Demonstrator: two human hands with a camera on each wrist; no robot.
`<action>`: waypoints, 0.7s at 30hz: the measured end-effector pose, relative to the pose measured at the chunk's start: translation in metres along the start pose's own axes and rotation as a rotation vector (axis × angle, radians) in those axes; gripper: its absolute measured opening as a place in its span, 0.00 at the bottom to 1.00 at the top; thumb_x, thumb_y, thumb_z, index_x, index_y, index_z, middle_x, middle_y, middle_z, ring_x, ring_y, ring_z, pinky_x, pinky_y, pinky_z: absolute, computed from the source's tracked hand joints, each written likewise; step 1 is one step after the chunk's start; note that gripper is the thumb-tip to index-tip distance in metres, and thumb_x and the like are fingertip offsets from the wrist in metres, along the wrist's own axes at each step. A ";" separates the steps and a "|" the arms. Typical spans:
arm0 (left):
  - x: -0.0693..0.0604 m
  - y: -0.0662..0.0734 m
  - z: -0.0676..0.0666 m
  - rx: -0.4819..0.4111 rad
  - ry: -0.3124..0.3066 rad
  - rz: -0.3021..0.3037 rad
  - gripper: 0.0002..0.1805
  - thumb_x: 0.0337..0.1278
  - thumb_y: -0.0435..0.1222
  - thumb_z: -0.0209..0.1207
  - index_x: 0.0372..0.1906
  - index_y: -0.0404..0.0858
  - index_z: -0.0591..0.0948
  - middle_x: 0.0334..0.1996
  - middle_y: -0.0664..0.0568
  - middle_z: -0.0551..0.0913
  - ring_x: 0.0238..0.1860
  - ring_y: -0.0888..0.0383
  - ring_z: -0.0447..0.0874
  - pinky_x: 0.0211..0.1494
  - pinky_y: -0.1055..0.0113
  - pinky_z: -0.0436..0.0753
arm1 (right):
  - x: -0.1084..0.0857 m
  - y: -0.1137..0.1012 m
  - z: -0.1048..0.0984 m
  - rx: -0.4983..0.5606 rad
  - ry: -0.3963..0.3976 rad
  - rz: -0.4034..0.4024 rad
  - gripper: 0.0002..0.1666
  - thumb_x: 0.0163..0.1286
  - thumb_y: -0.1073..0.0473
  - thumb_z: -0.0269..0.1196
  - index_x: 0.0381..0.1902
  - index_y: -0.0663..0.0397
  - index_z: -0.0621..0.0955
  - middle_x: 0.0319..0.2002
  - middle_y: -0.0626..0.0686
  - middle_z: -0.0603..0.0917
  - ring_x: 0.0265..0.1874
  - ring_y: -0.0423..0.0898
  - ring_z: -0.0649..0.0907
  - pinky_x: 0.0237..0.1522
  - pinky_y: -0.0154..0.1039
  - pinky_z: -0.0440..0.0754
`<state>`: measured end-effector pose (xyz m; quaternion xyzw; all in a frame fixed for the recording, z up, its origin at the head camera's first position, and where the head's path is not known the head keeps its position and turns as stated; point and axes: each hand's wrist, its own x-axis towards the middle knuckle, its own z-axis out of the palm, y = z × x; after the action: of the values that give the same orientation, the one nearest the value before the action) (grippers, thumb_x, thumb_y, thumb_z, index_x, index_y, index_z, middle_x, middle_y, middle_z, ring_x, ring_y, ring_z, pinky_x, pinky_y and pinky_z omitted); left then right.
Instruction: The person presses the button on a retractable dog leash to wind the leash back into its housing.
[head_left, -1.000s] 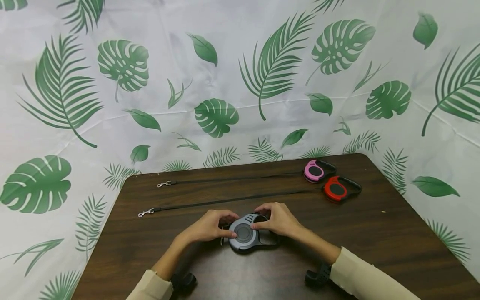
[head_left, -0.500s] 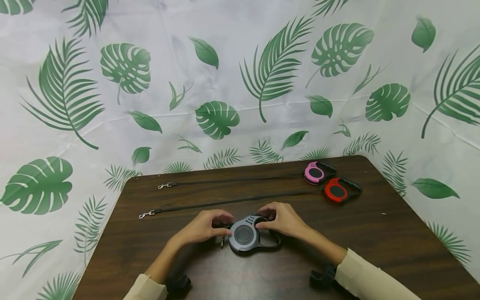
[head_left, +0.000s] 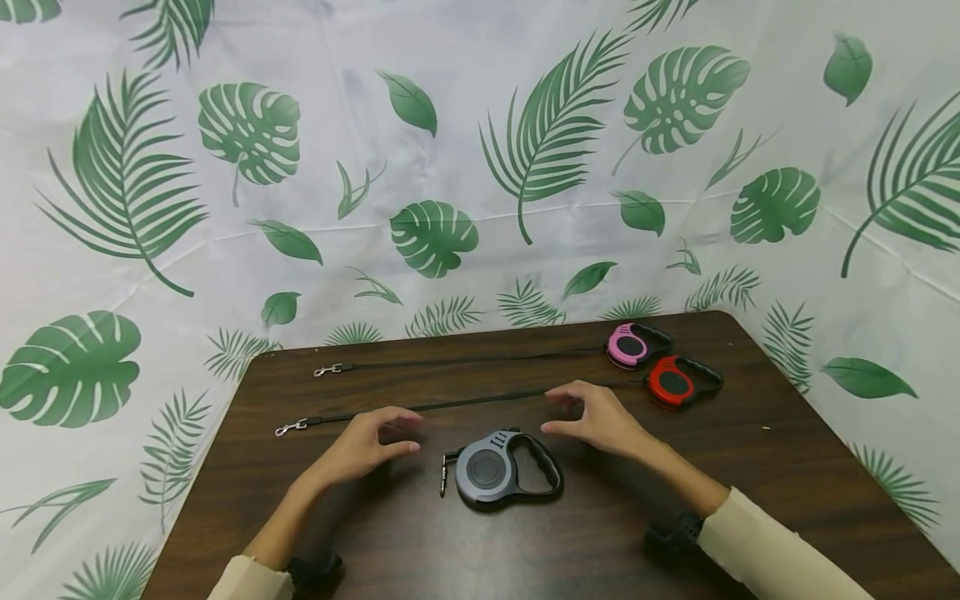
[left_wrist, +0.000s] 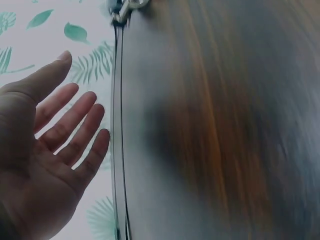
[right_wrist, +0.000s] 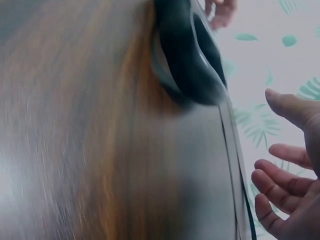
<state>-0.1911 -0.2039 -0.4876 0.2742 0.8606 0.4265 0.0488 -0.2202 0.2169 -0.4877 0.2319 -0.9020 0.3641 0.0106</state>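
A grey retractable dog leash (head_left: 486,472) with a black loop handle lies flat near the middle of the table, its metal clip (head_left: 443,477) at its left side. To the left of it, apart from it, is my left hand (head_left: 367,446), fingers loosely bent and holding nothing. My right hand (head_left: 596,421) hovers beyond the handle on the right, also holding nothing. In the right wrist view the black handle (right_wrist: 192,55) shows blurred beside the spread fingers (right_wrist: 277,187). The left wrist view shows a relaxed palm and part of a metal clip (left_wrist: 131,7).
Farther back lie a pink retractable leash (head_left: 628,345) and a red one (head_left: 671,382). Their black cords stretch left across the wooden table (head_left: 787,500) to metal clips (head_left: 328,369). A leaf-patterned white cloth (head_left: 337,275) hangs behind the table.
Both hands have let go of the grey leash and drawn apart, the left hand to the left, the right hand to the right. The leash stays on the table.
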 end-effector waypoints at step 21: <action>-0.039 -0.032 -0.047 0.247 0.255 -0.036 0.24 0.61 0.34 0.75 0.61 0.35 0.85 0.57 0.45 0.87 0.62 0.39 0.83 0.63 0.39 0.78 | -0.012 0.050 -0.061 -0.097 0.048 0.022 0.35 0.63 0.45 0.79 0.62 0.57 0.84 0.56 0.57 0.89 0.54 0.57 0.86 0.55 0.59 0.84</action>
<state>-0.1867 -0.2727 -0.4885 0.2062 0.9105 0.3478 -0.0871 -0.2404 0.2938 -0.4778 0.2126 -0.9206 0.3252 0.0394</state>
